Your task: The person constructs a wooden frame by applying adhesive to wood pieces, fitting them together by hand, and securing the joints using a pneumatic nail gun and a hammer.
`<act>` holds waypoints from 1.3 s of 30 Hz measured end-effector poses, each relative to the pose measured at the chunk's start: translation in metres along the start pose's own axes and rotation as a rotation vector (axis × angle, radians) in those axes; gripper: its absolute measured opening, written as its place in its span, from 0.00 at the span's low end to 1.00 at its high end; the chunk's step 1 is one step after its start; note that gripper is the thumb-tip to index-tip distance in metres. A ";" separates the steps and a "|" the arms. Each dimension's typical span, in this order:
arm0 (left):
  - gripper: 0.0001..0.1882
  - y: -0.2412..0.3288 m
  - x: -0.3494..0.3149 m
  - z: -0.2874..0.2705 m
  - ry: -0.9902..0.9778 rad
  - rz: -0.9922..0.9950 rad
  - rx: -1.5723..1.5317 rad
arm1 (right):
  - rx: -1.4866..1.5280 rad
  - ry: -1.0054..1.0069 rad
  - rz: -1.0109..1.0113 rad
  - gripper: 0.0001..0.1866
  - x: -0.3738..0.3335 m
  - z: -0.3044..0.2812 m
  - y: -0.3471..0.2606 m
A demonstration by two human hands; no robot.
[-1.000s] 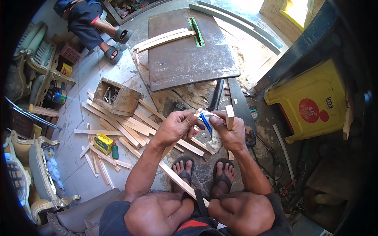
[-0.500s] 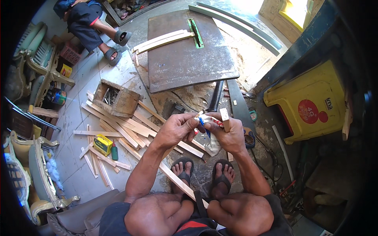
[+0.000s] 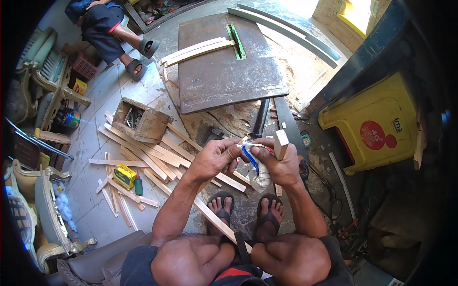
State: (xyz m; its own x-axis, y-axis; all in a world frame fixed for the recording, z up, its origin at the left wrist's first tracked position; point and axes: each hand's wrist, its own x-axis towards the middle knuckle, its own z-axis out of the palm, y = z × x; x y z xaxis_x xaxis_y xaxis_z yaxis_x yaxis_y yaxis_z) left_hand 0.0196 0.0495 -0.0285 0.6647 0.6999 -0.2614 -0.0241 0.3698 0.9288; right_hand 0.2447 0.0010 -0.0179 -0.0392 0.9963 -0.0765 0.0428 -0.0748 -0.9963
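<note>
My left hand [image 3: 215,159] pinches a white-and-blue packet [image 3: 253,163], which sits between my hands, nearer than the dark table [image 3: 222,71]. My right hand [image 3: 285,167] grips its right side along with a pale wooden stick [image 3: 281,144].

Grey tiled floor [image 3: 93,138] left; brown table [image 3: 217,78] ahead; yellow stool [image 3: 377,107] right; bright light [image 3: 291,10] beyond.

White with blue and a touch of red on the crumpled packet [image 3: 260,179]. Pale tan on the short wooden piece [image 3: 281,148], creamier on the wooden strips [image 3: 162,152], duller brown on the wooden box [image 3: 151,127]. Yellow with darker markings on the small carton [image 3: 125,176]; dark green on the squeeze bottle [image 3: 138,186]. Dark brown, scuffed whitish, across the tabletop [image 3: 219,76], bright green around its slot plate [image 3: 242,55]. Yellow with a red disc on the plastic stool [image 3: 369,107].
</note>
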 end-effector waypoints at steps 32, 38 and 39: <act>0.25 -0.014 -0.011 0.005 0.177 -0.011 0.049 | -0.848 0.112 0.215 0.26 0.000 -0.024 0.092; 0.30 0.004 -0.018 -0.010 0.162 0.025 0.056 | -0.647 0.109 -0.154 0.17 -0.007 -0.002 0.040; 0.30 0.007 -0.020 -0.010 0.175 0.036 0.071 | -0.648 0.076 -0.186 0.16 -0.007 0.003 0.033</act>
State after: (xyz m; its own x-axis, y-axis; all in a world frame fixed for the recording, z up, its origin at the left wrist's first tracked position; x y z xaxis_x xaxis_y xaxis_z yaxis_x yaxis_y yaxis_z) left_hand -0.0009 0.0443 -0.0194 0.5238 0.8101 -0.2634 0.0115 0.3024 0.9531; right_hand 0.2432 -0.0083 -0.0502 -0.0347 0.9921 0.1208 0.6329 0.1153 -0.7656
